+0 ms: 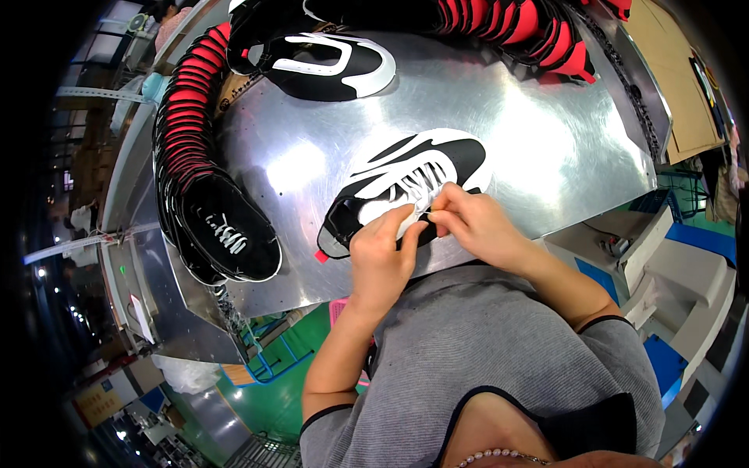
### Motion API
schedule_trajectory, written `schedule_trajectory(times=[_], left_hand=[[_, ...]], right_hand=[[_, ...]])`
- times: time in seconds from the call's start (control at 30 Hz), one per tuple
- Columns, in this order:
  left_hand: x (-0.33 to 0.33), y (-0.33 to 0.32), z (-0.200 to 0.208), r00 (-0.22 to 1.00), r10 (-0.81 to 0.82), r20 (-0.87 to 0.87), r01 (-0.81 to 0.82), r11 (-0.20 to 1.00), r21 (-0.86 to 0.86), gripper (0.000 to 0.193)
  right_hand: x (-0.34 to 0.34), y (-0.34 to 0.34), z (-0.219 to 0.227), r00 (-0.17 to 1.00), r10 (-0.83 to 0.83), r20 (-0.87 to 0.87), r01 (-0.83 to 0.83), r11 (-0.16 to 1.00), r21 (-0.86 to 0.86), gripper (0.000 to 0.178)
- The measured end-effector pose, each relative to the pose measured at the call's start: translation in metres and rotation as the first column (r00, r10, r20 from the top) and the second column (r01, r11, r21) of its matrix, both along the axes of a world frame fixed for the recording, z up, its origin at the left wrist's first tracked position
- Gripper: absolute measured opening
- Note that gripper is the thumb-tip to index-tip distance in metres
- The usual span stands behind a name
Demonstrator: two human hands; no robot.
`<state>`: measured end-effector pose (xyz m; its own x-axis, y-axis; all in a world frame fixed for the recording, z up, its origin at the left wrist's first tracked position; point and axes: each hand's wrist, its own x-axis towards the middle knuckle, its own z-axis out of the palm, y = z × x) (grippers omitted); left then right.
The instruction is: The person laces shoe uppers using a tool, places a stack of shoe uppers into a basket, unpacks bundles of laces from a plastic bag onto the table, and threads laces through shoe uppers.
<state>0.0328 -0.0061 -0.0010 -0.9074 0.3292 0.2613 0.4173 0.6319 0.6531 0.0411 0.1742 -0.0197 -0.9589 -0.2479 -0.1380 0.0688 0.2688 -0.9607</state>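
A black and white shoe upper (394,147) lies on its side on the metal tabletop, its toe to the right and a small red tab at its heel. White shoelace (425,181) runs zigzag through its eyelets. Over the lacing, my right hand (482,232) pinches the white lace between thumb and forefinger. My left hand (381,256) is close beside it at the shoe's opening, thumb and forefinger closed on the lace too. Both hands meet at the near edge of the upper, and the fingers partly hide the lace ends.
A long curved row of nested black uppers with red linings (189,93) stands at the left, and another such row (538,35) at the far right. One black and white upper (331,66) lies at the far side. Chains (624,74) line the metal table (577,156). A cardboard sheet (679,86) is at right.
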Motion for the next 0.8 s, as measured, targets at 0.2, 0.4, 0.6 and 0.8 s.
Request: schedule_trajectory(times=[0.2,0.4,0.6,0.8], left_hand=[[0.006,0.001,0.001,0.998,0.01,0.063,-0.009,1.0,-0.006,0.023],[0.005,0.0,0.006,0.981,0.024,0.194,-0.022,1.0,-0.012,0.026],[-0.005,-0.014,0.013,0.939,-0.13,0.319,0.217,0.942,-0.255,0.026],[0.013,-0.022,0.014,0.988,-0.145,-0.047,0.132,0.967,-0.217,0.039]], right_hand=[[-0.006,-0.012,-0.006,0.991,-0.076,-0.111,0.086,0.992,0.09,0.014],[-0.019,0.041,0.023,0.999,-0.025,0.027,0.021,0.987,0.16,0.015],[-0.049,0.011,-0.021,0.875,-0.255,-0.412,0.348,0.922,0.168,0.016],[-0.047,0.013,-0.011,0.924,-0.292,-0.246,0.331,0.934,0.132,0.019]])
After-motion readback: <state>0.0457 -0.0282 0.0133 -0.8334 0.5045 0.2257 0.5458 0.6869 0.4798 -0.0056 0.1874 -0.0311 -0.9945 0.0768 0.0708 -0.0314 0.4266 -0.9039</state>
